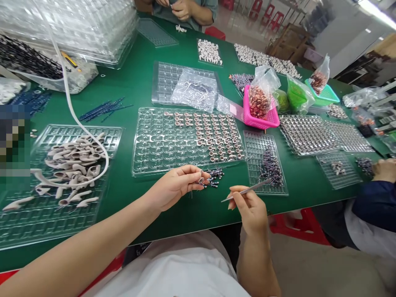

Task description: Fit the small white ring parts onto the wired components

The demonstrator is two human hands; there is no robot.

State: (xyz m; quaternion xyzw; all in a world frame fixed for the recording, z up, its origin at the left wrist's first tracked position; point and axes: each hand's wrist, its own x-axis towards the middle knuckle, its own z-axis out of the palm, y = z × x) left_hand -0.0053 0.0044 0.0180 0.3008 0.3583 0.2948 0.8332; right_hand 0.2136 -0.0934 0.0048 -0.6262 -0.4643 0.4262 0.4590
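My left hand [177, 185] is closed in a pinch on a small earbud shell [202, 180] with a round end; thin wires hang below the fingers. Just beyond its fingertips lies a small heap of dark wired components [215, 175]. My right hand [249, 206] is closed around metal tweezers [247, 191], whose pointed end faces my left hand but stays apart from it. In front of both hands sits a clear plastic tray [154, 144]. Rows of light earbud shells [216, 134] fill its right part, their round openings facing up.
At left, a clear tray [114, 132] carries loose beige shells [77, 161], crossed by a white hose [68, 97]. A tray of dark wired parts [269, 165] lies at right, below a pink basket [261, 119]. Stacked clear trays [93, 29] stand far left. Co-workers' hands [182, 9] appear opposite and at right.
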